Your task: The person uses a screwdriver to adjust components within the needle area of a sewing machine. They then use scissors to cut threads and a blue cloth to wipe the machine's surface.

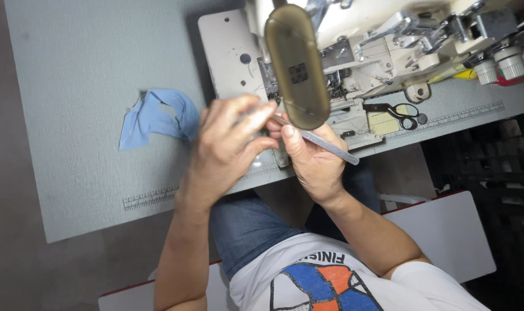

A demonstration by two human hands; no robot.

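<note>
Hands (267, 144) pinch metal tweezers (325, 144) between them, beside sewing machine (377, 52).

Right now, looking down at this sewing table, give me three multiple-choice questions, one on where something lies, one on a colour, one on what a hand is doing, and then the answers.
1. Where do the black scissors lie?
A. On the table beside the sewing machine
B. On the person's lap
C. On the blue cloth

2. What colour is the loose piece of fabric on the table?
A. Red
B. Light blue
C. Black

3. What does the right hand hold?
A. Nothing, it lies flat and open
B. A spool of thread
C. Slim metal tweezers

Answers: 1 A, the scissors rest on the grey tabletop by the machine's base. 2 B, the crumpled fabric beyond the left hand is light blue. 3 C, the fingers pinch a thin silver tool that points toward the needle area.
</note>
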